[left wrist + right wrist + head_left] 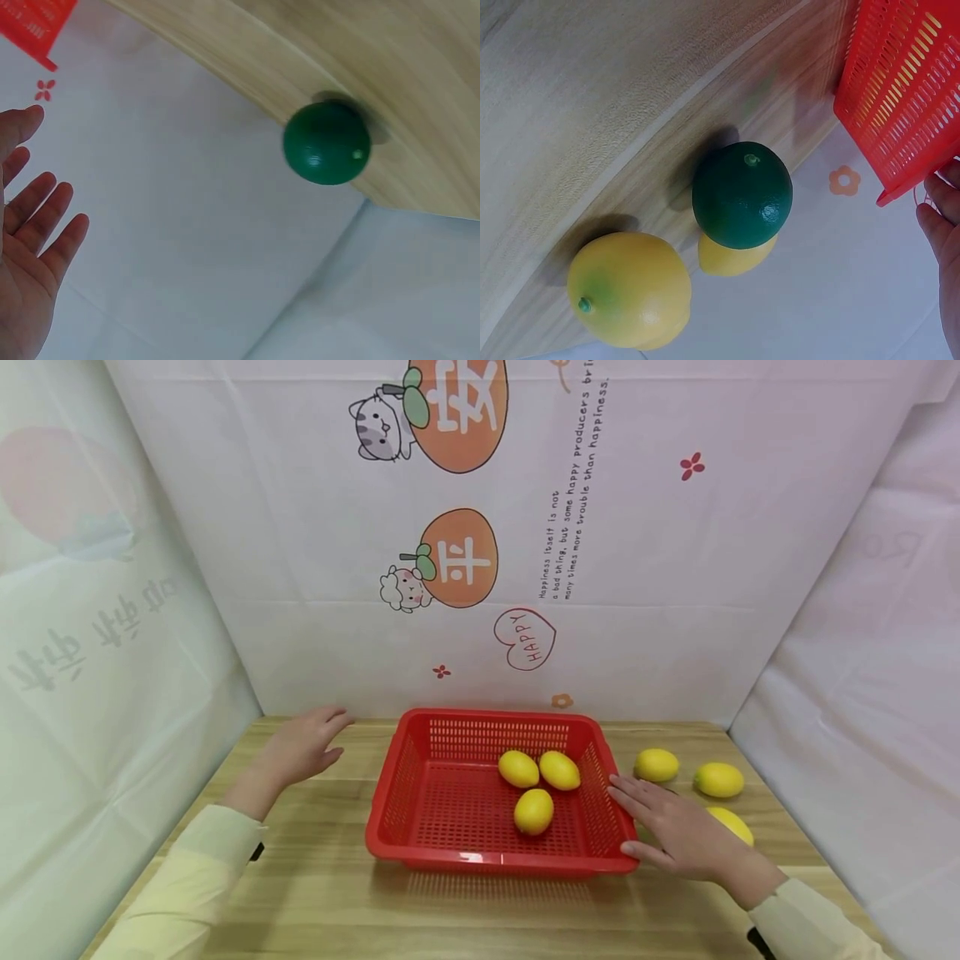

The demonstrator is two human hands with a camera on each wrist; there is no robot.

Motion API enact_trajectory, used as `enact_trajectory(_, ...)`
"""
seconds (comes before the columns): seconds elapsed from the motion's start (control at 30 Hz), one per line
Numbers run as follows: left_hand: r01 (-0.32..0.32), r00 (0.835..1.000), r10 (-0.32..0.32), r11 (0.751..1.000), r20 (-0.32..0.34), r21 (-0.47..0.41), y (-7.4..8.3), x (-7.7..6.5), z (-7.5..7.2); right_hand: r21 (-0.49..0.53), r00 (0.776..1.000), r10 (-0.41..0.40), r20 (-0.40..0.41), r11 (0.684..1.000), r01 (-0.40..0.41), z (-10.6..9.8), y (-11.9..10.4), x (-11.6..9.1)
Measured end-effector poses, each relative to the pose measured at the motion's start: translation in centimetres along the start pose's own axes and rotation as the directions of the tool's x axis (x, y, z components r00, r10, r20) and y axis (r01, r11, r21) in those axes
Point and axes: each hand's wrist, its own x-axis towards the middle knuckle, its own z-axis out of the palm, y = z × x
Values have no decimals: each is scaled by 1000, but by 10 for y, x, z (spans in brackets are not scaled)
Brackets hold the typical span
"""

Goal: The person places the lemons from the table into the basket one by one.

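A red plastic basket [450,866] with slotted sides stands on the table, three lemons [534,812] inside it. My right hand [678,831] rests its fingertips on the basket's right rim, fingers extended, thumb near the front corner. In the right wrist view, the fingers [941,214] meet the rim's edge. My left hand [303,747] is held apart from the basket on its left, fingers spread and holding nothing. A round green fruit [327,142] lies near that hand in the left wrist view; the left arm hides it from the head camera.
Right of the basket lie three more lemons [718,780], one partly behind the right hand. Another round green fruit [742,195] sits among them, mostly hidden by that hand in the head view. White printed cloth [637,652] walls enclose the wooden table [330,893] at the back and sides.
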Motion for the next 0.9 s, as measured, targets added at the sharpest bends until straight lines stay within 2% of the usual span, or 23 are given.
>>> enact_trajectory(0.33, 106, 994, -104, 994, 32, -38, -21, -21, 7, 0, 1000, 6, 3, 1000, -6, 3, 2, 0)
enact_trajectory(0.6, 175, 982, -173, 984, 69, -26, -31, -33, 12, -1, 1000, 6, 3, 1000, -6, 6, 3, -1)
enact_trajectory(0.9, 285, 948, -283, 958, 144, 4, -45, -46, 24, -7, 1000, 2, -11, 1000, -2, 6, 2, -1)
